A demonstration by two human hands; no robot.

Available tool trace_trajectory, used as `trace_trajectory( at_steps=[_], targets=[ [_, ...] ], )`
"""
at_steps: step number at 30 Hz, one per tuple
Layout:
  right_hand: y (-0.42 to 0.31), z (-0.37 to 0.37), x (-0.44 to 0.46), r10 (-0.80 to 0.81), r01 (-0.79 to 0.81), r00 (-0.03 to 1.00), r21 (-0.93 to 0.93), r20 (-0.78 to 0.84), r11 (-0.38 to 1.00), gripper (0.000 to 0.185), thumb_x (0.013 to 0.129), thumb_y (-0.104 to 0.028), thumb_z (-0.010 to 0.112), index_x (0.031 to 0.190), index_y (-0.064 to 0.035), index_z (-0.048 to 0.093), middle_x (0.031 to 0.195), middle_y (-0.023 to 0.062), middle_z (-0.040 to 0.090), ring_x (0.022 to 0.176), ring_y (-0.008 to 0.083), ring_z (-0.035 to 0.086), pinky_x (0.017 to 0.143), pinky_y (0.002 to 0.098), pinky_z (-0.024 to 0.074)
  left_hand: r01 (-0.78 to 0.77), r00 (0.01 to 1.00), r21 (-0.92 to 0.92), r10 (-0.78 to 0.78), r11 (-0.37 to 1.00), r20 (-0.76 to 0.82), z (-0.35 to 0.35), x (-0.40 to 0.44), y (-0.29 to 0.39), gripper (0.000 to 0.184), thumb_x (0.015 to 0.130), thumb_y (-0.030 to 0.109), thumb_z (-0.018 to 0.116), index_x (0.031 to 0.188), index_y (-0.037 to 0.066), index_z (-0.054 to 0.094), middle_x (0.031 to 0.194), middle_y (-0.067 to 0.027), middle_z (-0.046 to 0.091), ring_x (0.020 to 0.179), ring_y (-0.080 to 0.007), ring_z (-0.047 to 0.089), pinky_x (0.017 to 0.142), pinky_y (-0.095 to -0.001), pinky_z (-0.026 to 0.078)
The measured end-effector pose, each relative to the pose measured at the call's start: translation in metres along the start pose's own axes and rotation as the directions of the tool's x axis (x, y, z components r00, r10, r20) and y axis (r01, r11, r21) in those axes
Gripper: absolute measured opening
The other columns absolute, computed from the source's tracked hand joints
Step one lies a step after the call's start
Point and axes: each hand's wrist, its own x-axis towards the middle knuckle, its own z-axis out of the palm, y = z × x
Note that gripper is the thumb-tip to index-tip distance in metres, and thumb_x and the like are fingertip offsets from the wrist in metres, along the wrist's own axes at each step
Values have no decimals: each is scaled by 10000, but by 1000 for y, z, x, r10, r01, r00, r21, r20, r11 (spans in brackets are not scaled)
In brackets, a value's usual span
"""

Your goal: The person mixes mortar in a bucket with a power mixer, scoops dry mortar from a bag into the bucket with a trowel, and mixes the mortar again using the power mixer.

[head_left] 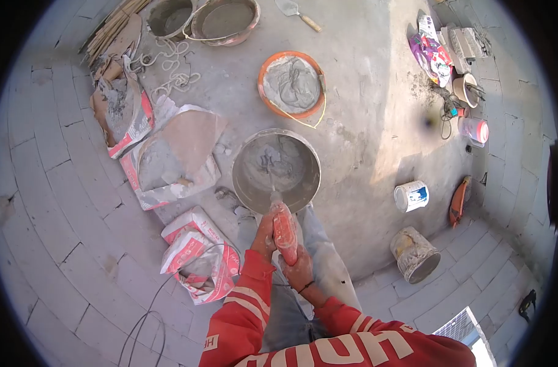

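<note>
Both my hands are on a red power drill (284, 233) covered in grey dust. My left hand (265, 235) wraps round its front part, and my right hand (298, 269) grips the rear, with a dark band at the wrist. The drill points down into a round metal bucket (316, 160) between my feet. Its mixing rod (271, 179) reaches into grey mortar (282, 160) inside the bucket. Just beyond stands an orange bucket (262, 92) filled with thick grey mortar.
Opened cement bags (199, 248) and torn paper bags (129, 122) lie at the left. Two mortar buckets (254, 30) and a trowel (298, 15) are at the top. At the right are a white bucket (407, 197) and a dirty tipped bucket (411, 251). A cable (149, 315) trails lower left.
</note>
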Motion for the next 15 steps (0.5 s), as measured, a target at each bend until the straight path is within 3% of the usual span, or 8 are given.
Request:
trace_trajectory(
  at_steps=[1,5,15],
  targets=[
    [6,4,21,-59,58,998,-24,-37,998,276,762,-117,732,949,2,569,918,245,649,878,487,629,779,525,512,-13,999,1,13,1000,-45,-2,18,7,230,934,303,668,1019,95,618,845,-103,665,662,-268,671,621,-412,605],
    [16,10,74,-72,73,997,-136,13,988,271,762,-116,713,995,-3,629,912,257,684,890,486,651,796,532,524,-53,987,5,53,999,-152,-13,62,35,251,929,329,661,985,90,609,837,-110,661,684,-274,670,629,-421,596],
    [0,30,118,-6,28,997,-294,78,955,261,765,-172,730,958,-28,628,855,237,700,888,463,671,792,525,533,-222,970,-39,225,974,90,-19,72,67,249,932,319,643,951,73,606,818,-131,660,695,-284,670,636,-419,585]
  ],
)
